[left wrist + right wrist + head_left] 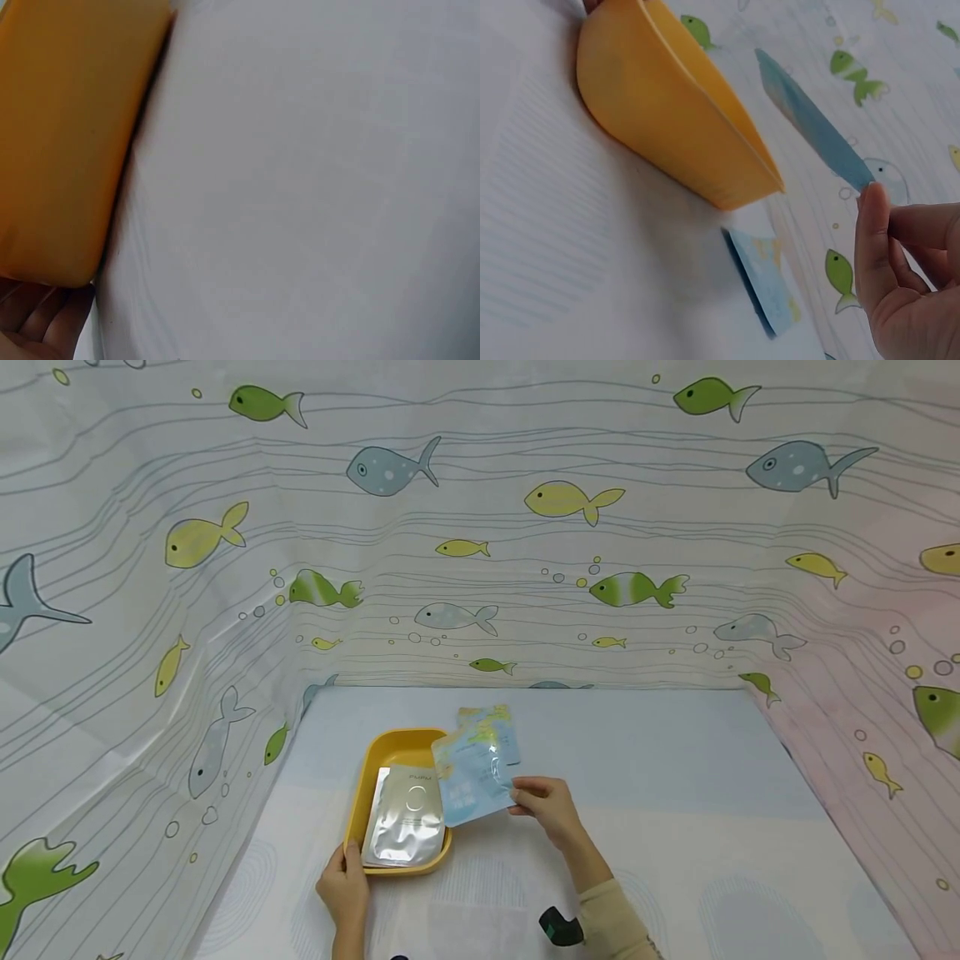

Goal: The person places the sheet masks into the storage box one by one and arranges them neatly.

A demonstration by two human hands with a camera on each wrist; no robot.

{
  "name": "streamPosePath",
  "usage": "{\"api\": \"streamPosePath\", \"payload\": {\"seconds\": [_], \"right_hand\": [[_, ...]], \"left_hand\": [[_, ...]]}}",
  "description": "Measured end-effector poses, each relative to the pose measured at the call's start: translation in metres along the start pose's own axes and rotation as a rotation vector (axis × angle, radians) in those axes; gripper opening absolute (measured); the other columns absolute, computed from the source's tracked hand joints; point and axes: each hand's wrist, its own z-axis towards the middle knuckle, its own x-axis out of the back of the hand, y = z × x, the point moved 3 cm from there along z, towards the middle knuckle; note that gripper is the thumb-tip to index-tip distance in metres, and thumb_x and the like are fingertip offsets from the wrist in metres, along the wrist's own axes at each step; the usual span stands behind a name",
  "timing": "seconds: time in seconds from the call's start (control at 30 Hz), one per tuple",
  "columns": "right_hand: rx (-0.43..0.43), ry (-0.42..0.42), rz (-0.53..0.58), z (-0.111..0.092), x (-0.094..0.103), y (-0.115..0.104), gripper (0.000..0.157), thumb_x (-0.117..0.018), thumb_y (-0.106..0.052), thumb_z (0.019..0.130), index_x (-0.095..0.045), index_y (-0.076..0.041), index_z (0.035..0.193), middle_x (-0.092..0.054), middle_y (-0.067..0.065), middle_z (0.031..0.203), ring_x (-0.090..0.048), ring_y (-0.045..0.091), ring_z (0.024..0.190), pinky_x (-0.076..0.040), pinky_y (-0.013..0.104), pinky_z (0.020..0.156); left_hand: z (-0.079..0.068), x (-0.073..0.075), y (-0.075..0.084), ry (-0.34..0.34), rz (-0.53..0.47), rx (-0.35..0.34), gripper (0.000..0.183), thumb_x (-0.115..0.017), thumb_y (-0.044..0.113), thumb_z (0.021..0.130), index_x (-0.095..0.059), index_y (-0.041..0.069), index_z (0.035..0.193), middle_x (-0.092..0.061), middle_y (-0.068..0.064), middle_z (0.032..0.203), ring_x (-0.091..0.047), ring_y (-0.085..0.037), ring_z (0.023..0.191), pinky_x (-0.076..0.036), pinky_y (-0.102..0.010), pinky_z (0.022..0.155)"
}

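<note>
My right hand (549, 810) pinches the right edge of a light blue sheet mask packet (471, 779) between thumb and fingertips. The packet is raised and tilted, overlapping the right rim of a yellow plastic bin (358, 793) in the head view; the right wrist view shows it almost edge-on, above the table. Inside the bin lie silver foil packets (407, 827), the top one shiny with a circle printed on it. My left hand (345, 887) holds the bin's near left corner, thumb at the rim. In the left wrist view its fingers (67, 319) touch the bin's underside edge.
Another light blue packet (501, 727) lies on the table behind the raised one, to the bin's right. A pale patterned cloth (675, 760) covers the tabletop. Fish-printed sheeting (480, 585) walls the table's back and sides. A small black object (561, 928) sits by the right sleeve.
</note>
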Motion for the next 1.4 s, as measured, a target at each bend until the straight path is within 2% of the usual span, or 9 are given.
{"api": "streamPosePath", "payload": {"seconds": [0.13,0.37,0.6,0.8,0.93,1.03,1.2,1.3,1.4], "right_hand": [[-0.064,0.02,-0.006,0.0,-0.009,0.003,0.031,-0.058,0.008,0.085,-0.053,0.022,0.113,-0.063,0.017,0.095,-0.064,0.011,0.066,-0.054,0.026,0.068],[-0.093,0.035,0.014,-0.001,-0.024,0.008,0.03,-0.058,0.008,0.085,-0.054,0.022,0.111,-0.065,0.015,0.091,-0.064,0.011,0.063,-0.054,0.026,0.066],[-0.113,0.047,-0.005,0.0,-0.039,0.017,0.029,-0.059,0.008,0.085,-0.056,0.022,0.11,-0.065,0.02,0.092,-0.064,0.012,0.063,-0.054,0.027,0.065],[-0.141,0.066,-0.028,-0.003,-0.055,0.026,0.028,-0.058,0.005,0.086,-0.058,0.018,0.111,-0.065,0.024,0.097,-0.066,0.017,0.064,-0.054,0.03,0.067],[-0.15,0.085,-0.025,-0.005,-0.065,0.031,0.027,-0.059,0.006,0.085,-0.059,0.018,0.109,-0.066,0.022,0.092,-0.067,0.019,0.063,-0.055,0.031,0.066],[-0.143,0.101,-0.017,-0.009,-0.071,0.027,0.027,-0.059,0.008,0.083,-0.059,0.019,0.108,-0.066,0.023,0.087,-0.067,0.021,0.063,-0.055,0.033,0.066],[-0.1,0.084,-0.052,-0.02,-0.083,0.008,0.028,-0.059,0.01,0.083,-0.057,0.022,0.108,-0.065,0.031,0.087,-0.067,0.04,0.072,-0.054,0.043,0.07],[-0.077,0.059,-0.097,-0.018,-0.085,0.017,0.03,-0.063,0.006,0.082,-0.059,0.018,0.109,-0.067,0.028,0.088,-0.065,0.043,0.076,-0.054,0.043,0.068],[-0.036,0.043,-0.175,-0.012,-0.085,0.035,0.031,-0.066,0.003,0.081,-0.062,0.014,0.109,-0.07,0.022,0.086,-0.067,0.035,0.071,-0.055,0.037,0.062]], "left_hand": [[0.0,0.0,0.0,0.003,-0.002,0.003,0.018,-0.056,0.005,0.087,-0.07,-0.006,0.084,-0.069,-0.02,0.076,-0.059,-0.017,0.064,-0.037,-0.014,0.057],[0.0,-0.001,-0.001,-0.007,0.005,-0.001,0.019,-0.055,0.005,0.087,-0.07,-0.007,0.085,-0.069,-0.021,0.076,-0.061,-0.029,0.068,-0.037,-0.014,0.057],[0.001,-0.001,-0.002,-0.014,0.006,0.006,0.02,-0.054,0.005,0.087,-0.07,-0.006,0.084,-0.068,-0.02,0.074,-0.057,-0.019,0.062,-0.036,-0.015,0.054],[0.0,0.0,-0.002,-0.019,0.008,0.025,0.02,-0.054,0.006,0.088,-0.07,-0.006,0.086,-0.069,-0.021,0.077,-0.059,-0.024,0.067,-0.036,-0.014,0.057],[0.0,0.0,-0.001,-0.019,0.009,0.026,0.019,-0.055,0.006,0.088,-0.07,-0.006,0.086,-0.069,-0.02,0.077,-0.059,-0.02,0.066,-0.036,-0.014,0.057],[-0.001,0.0,-0.001,-0.022,0.008,0.028,0.019,-0.055,0.006,0.088,-0.07,-0.006,0.085,-0.069,-0.02,0.077,-0.058,-0.017,0.065,-0.036,-0.013,0.057],[-0.001,0.0,-0.001,-0.026,0.004,0.035,0.019,-0.055,0.006,0.088,-0.07,-0.006,0.087,-0.069,-0.02,0.079,-0.06,-0.018,0.068,-0.036,-0.011,0.058],[-0.001,0.0,-0.001,-0.026,0.004,0.038,0.02,-0.054,0.005,0.089,-0.07,-0.008,0.089,-0.069,-0.022,0.082,-0.062,-0.025,0.072,-0.035,-0.009,0.06],[-0.001,0.0,-0.002,-0.026,0.009,0.039,0.02,-0.054,0.005,0.089,-0.069,-0.008,0.09,-0.069,-0.022,0.083,-0.062,-0.033,0.076,-0.035,-0.008,0.061]]}}
